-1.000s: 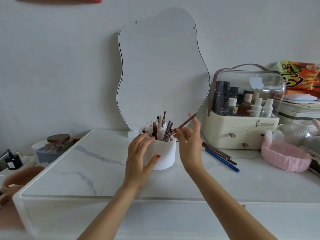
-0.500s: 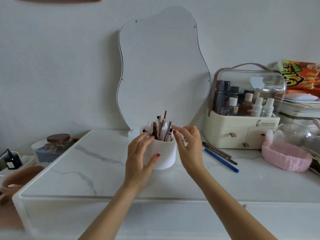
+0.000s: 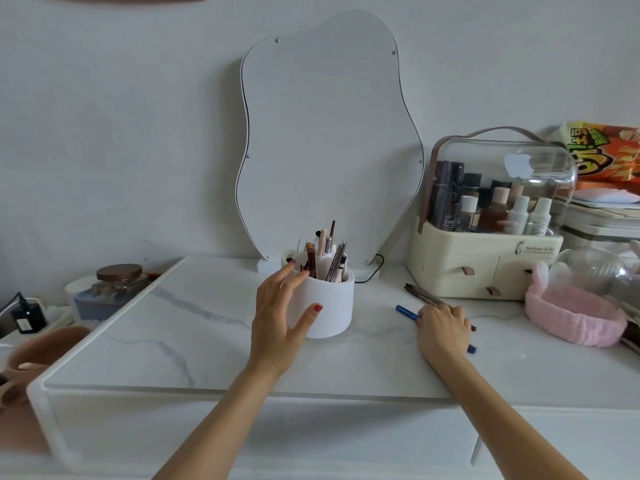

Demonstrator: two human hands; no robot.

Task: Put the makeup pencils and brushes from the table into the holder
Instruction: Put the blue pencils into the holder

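A white round holder (image 3: 332, 306) stands mid-table with several pencils and brushes (image 3: 329, 258) upright in it. My left hand (image 3: 280, 313) holds its left side, thumb across the front and fingers up to the rim. To the right, a blue pencil (image 3: 407, 311) and two brown pencils (image 3: 420, 294) lie on the marble table (image 3: 207, 341). My right hand (image 3: 443, 327) lies over them with its fingers curled down onto them; the pencils still rest on the table and their middle parts are hidden under the hand.
A wavy mirror (image 3: 329, 140) leans on the wall behind the holder. A cream cosmetics case (image 3: 485, 258) with bottles stands at the back right, and a pink headband (image 3: 575, 317) lies in front of it. A lidded jar (image 3: 117, 278) is at the left.
My right hand let go of a brown pencil into the holder, then moved right and down onto the pencils lying on the table. The left hand stayed on the holder.
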